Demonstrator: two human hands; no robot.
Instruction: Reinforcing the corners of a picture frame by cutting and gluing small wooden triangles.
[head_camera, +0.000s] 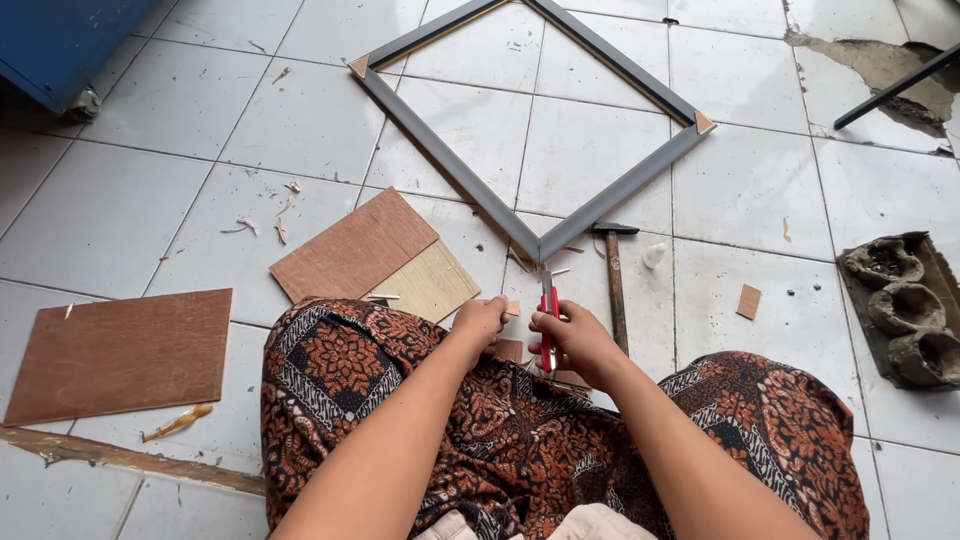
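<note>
My right hand (578, 340) grips a red utility knife (548, 318), blade pointing away from me toward the near corner of a grey square frame (540, 245) lying on the tiled floor. My left hand (480, 320) pinches a small wooden piece (512, 309) right beside the knife. Both hands rest just past my knees, which are covered by brown patterned cloth (400, 400). Small wooden triangles sit in the frame's left (358, 67) and right (704, 123) corners.
A hammer (614, 280) lies right of my hands. Two plywood sheets (375, 255) overlap to the left, a larger brown board (125, 352) farther left. A small wood chip (748, 301), a dirty moulded tray (905, 305) at right, a blue cabinet (60, 40) top left.
</note>
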